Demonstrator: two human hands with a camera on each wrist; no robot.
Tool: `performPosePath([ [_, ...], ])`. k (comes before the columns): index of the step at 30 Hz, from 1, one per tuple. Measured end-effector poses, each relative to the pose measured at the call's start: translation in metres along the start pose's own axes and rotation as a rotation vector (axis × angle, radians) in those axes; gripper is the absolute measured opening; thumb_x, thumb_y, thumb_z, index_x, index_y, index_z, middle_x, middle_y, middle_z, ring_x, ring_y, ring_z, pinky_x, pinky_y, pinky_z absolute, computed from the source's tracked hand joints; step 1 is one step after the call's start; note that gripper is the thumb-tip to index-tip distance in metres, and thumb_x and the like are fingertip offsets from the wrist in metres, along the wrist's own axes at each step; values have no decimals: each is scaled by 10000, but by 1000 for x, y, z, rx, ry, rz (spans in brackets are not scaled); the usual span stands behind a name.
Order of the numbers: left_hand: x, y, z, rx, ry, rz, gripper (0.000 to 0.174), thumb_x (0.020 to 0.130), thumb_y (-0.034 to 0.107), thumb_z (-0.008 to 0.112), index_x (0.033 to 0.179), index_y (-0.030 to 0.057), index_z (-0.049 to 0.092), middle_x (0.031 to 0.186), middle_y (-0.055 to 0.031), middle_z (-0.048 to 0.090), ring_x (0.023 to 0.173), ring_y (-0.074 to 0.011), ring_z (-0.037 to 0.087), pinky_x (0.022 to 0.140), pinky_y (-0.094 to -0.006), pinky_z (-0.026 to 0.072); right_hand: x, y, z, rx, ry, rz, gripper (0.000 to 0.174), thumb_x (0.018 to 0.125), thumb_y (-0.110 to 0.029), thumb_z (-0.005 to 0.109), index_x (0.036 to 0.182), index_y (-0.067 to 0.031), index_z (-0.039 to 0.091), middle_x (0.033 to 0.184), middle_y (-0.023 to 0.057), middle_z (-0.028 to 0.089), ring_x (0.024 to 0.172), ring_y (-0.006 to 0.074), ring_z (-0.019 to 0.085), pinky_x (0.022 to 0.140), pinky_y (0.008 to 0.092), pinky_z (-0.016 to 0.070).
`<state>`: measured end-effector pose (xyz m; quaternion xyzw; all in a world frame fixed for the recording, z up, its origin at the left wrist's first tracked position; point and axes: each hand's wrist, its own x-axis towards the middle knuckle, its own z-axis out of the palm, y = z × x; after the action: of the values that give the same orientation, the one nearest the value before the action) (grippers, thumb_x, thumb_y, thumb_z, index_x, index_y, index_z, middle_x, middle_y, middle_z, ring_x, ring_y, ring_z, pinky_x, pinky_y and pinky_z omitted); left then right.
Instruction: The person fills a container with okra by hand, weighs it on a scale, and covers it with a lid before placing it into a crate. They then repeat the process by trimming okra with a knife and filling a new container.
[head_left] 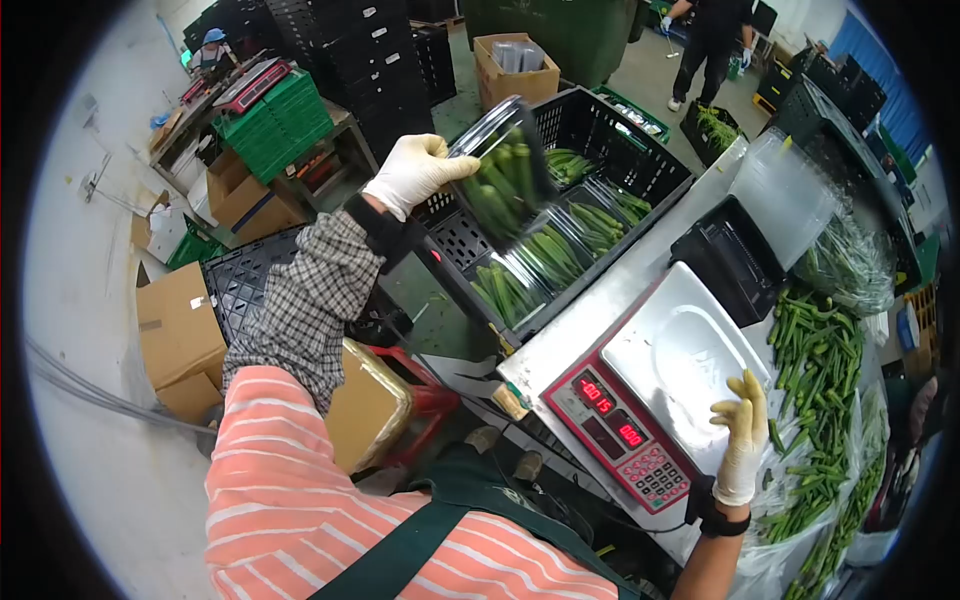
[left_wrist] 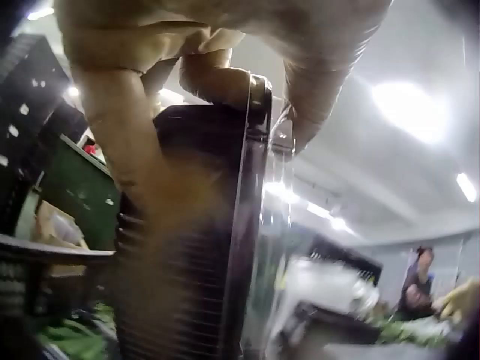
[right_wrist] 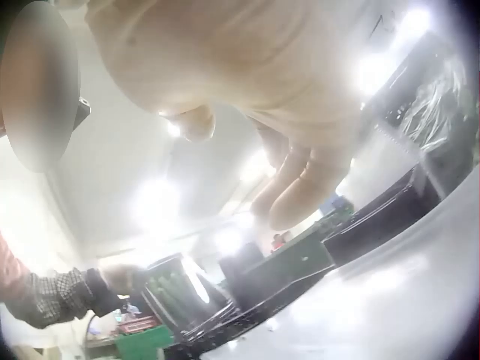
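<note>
My gloved left hand (head_left: 418, 172) grips the edge of a black tray of okra (head_left: 505, 180) with a clear lid, held tilted over a black crate (head_left: 640, 205). In the left wrist view the fingers curl round the tray's end (left_wrist: 202, 225), thumb on the clear side. Several more packs of okra (head_left: 550, 255) lie inside the crate. My gloved right hand (head_left: 742, 435) holds nothing and hovers by the right edge of a red scale (head_left: 630, 430), its fingers loosely bent. The scale's metal pan (head_left: 680, 360) is bare, and its display reads -0.015.
Loose okra (head_left: 815, 370) is heaped on plastic at the table's right. Black trays (head_left: 730, 255) and clear lids (head_left: 785, 180) are stacked behind the scale. A cardboard box (head_left: 515, 75) stands beyond the crate; green crates (head_left: 275, 125) are at the left. Another person (head_left: 710, 45) stands at the back.
</note>
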<state>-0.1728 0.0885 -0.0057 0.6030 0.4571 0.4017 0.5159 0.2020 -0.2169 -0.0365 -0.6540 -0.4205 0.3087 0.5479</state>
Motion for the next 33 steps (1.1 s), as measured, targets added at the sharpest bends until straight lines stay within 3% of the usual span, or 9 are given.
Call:
performPosePath([
  [2,33,-34,-25,683,127,50,334,687,302,731,697,-3,595,620,-39,577,547,-122,536,520,-290,444,-12,14,-8,-38,56,44,423,941,-253,452,1273,8,428,1088,141,530,743,120,560,652,229,457],
  [6,89,-130,-57,817,189,22,386,615,334,740,647,-13,574,597,-102,574,543,-171,517,529,-321,428,-40,10,-13,-102,138,126,421,935,-270,467,1217,43,459,1042,130,552,718,113,562,617,218,452],
  [11,102,-175,-53,1096,50,-252,433,606,282,702,904,-27,644,917,-232,627,905,-323,610,806,-359,480,-57,-9,-21,-88,276,145,405,922,-258,499,1190,45,478,1001,113,565,704,107,560,612,215,450],
  [15,95,-165,-46,1460,-29,-415,401,696,264,682,1028,44,634,1141,-155,563,1062,-301,548,855,-383,463,-63,-19,-19,-128,277,168,381,916,-246,510,1160,46,498,961,105,582,693,109,569,611,216,450],
  [18,87,-165,-43,1831,91,-173,423,668,383,725,949,76,648,977,-89,577,964,-242,542,781,-361,440,-56,-28,-15,-198,146,274,330,907,-185,516,1136,52,509,968,104,587,699,117,576,614,220,454],
  [21,82,-168,-51,1692,59,-6,334,716,349,671,951,115,635,978,-81,593,962,-259,563,779,-377,455,-39,-28,-14,-234,126,292,290,898,-142,511,1110,56,529,934,93,596,700,114,572,612,216,451],
  [26,92,-157,-54,1539,-7,-275,333,777,396,617,922,102,678,925,-120,662,885,-287,634,763,-396,498,26,-35,-17,-545,39,77,270,853,-117,552,1068,46,564,850,67,596,734,114,537,666,248,447],
  [31,78,-126,-56,1382,168,-114,465,750,397,642,998,4,608,1000,-189,602,955,-336,574,831,-406,458,120,-7,-21,-1050,23,-222,280,813,-184,587,1025,-3,589,964,189,605,847,332,589,769,391,470],
  [33,68,-124,-69,1245,247,43,438,751,377,647,976,3,620,968,-175,611,932,-310,586,797,-396,468,151,8,-19,-1275,-41,-265,288,822,-159,529,1047,14,581,1011,184,590,892,345,570,808,404,453],
])
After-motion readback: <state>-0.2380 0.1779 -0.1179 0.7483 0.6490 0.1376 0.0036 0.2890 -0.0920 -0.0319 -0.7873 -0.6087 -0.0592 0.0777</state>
